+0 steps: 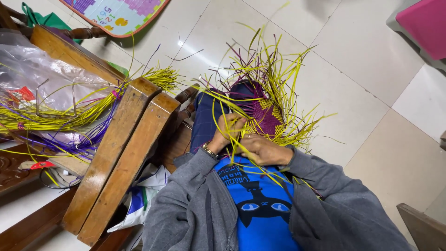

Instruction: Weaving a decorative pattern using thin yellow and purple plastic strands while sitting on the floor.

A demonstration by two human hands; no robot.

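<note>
I am looking down at a half-woven piece [268, 116] of purple and yellow strips resting on the lap, just past the knees. A small tight patch in the middle looks finished; around it many loose yellow strips [278, 69] fan out unwoven, so I judge most of the weaving is left to do. My left hand [228, 130] has its grip pinched on strips at the near edge of the woven patch, fingers curled. My right hand [262, 149] lies just beside it, touching the same edge, its grip pressed down on the strips; I cannot tell whether it pinches any single one. To the left, a bundle of spare yellow and purple strips [69, 118] lies across a wooden chair [121, 153], near a clear plastic bag [37, 69].
</note>
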